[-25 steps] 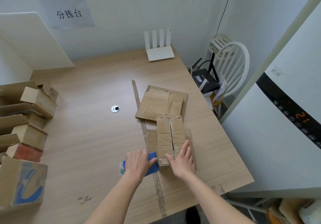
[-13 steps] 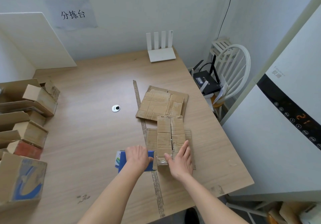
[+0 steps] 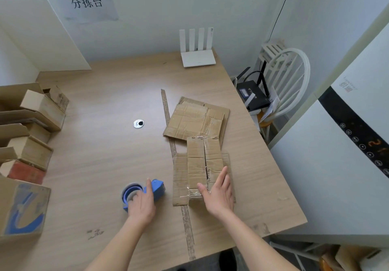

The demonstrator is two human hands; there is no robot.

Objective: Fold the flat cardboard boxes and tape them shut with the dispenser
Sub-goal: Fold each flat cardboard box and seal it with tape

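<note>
Blue plastic tape dispenser [image 3: 154, 190] had shifted left, away from folded brown cardboard box [image 3: 202, 165], since half second earlier. Light wooden table [image 3: 101, 144] stood in white-walled corner; white spindle-back chair [image 3: 288, 85] beyond right edge. Left hand [image 3: 141, 203] lay over dispenser, fingers curled round it, well left of box. Right hand [image 3: 219, 193] pressed flat on box's near end, fingers straight, close together. Paper wall sign [image 3: 86, 2] read "分拣台".

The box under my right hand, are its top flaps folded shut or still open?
Folded shut: the box's two flaps meet along a centre seam, right hand flat on them.
</note>
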